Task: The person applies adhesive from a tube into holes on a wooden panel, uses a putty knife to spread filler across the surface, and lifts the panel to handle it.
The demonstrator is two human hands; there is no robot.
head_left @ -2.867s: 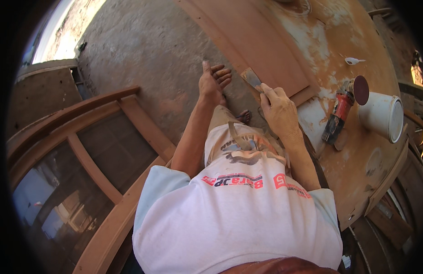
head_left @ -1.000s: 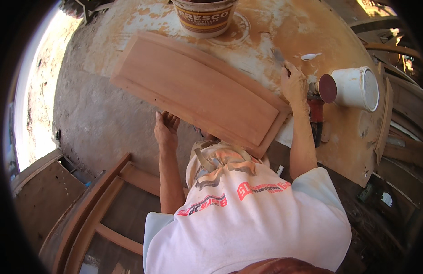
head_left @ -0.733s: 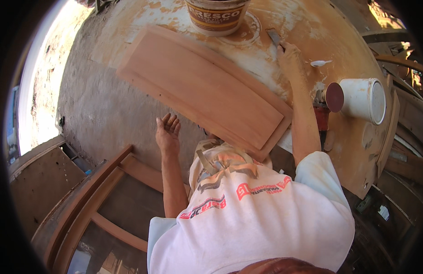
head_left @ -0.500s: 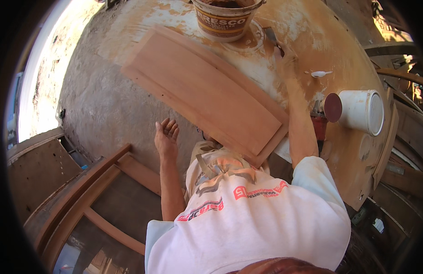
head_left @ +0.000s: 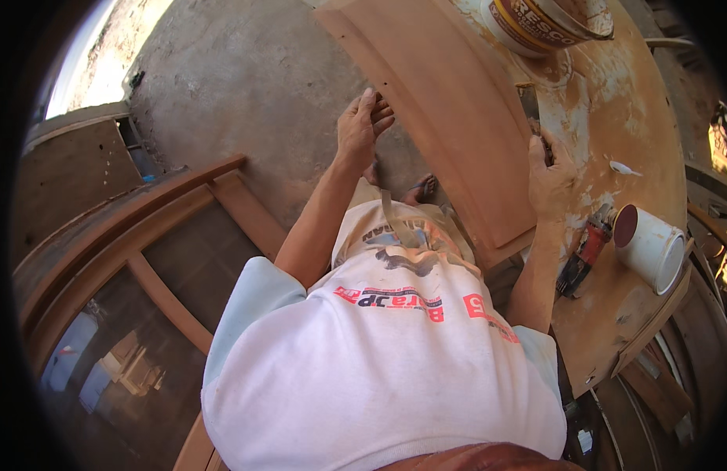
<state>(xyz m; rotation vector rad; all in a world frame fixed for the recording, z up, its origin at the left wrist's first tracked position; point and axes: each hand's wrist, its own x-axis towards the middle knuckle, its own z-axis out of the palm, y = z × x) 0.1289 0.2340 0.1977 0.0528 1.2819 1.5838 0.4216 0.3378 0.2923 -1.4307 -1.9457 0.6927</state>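
Observation:
A long brown wooden panel [head_left: 450, 110] with a raised middle lies slantwise on the stained worktable [head_left: 615, 110], overhanging its near left side. My right hand [head_left: 552, 173] grips a putty knife [head_left: 528, 104], its blade pointing away from me close to the panel's right edge. At the panel's left edge is my left hand [head_left: 360, 125], thumb up and fingers loosely apart, holding nothing. Whether its fingertips touch the wood I cannot tell. Beyond the putty knife stands a bucket [head_left: 524, 27] with brown paste on its rim.
On the table's right, a red and black power sander [head_left: 590, 250] with a dark red disc lies beside a white tub [head_left: 658, 255] on its side. A small white spoon-like piece [head_left: 624, 169] lies farther back. To my left leans a wooden frame [head_left: 171, 302] with glass panes.
My view has swung, so the panel and bucket appear farther right. My left hand has come up to the panel's edge. My right hand has drawn the putty knife from the bucket's side toward the panel.

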